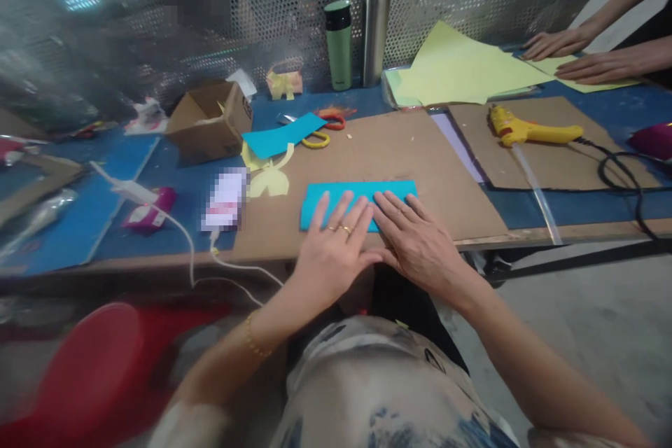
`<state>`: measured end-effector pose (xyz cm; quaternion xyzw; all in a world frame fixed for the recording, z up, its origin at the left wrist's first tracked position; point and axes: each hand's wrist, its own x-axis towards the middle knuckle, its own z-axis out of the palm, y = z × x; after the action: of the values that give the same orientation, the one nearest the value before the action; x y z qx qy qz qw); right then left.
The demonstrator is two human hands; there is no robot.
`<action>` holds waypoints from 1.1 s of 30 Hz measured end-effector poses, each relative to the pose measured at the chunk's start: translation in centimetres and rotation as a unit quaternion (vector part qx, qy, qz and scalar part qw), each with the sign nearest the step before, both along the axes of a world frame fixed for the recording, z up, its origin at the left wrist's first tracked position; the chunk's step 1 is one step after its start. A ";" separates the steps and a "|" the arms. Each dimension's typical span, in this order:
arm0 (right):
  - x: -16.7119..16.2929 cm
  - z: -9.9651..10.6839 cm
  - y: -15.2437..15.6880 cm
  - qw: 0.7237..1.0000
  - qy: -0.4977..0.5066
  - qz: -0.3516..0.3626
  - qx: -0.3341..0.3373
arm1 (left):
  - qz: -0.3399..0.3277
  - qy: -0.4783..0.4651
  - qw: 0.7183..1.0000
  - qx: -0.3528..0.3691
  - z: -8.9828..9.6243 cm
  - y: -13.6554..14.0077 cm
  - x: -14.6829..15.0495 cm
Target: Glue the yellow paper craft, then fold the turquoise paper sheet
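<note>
Cardboard-covered bench, and our blue paper looks already folded into a strip near the front edge. We've got left hand and right hand flat, fingers spread, pressing it. Scissors and glue gun sit unused further back

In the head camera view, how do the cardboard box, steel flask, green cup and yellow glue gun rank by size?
1. Cardboard box
2. Steel flask and yellow glue gun: look alike, unsure
3. Green cup
</note>
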<state>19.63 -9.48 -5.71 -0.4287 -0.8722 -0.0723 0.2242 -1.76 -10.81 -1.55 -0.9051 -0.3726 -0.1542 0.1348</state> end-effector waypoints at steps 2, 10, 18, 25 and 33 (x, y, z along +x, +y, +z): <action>0.1 -0.2 0.1 1.000 0.000 0.003 0.000 | -0.013 0.015 1.000 -0.020 -1.0 0.5 0.8; 0.1 0.1 -0.1 1.000 0.012 0.009 -0.008 | 0.036 0.024 0.998 -0.034 -1.8 -0.4 -1.7; 0.0 0.4 -0.2 1.000 0.004 0.004 0.001 | 0.027 0.017 0.998 -0.056 -1.5 -0.6 -3.2; -0.1 0.5 -0.2 1.000 0.011 0.004 -0.011 | 0.008 0.014 0.996 -0.083 -1.3 0.0 -3.8; -0.3 0.5 -0.2 1.000 0.008 -0.009 -0.004 | 0.068 0.018 0.997 -0.031 -0.9 -1.9 -6.1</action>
<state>19.31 -9.73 -5.24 -0.4376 -0.8670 -0.0672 0.2285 -7.81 -12.68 -2.47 -0.8842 -0.4352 -0.1162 0.1232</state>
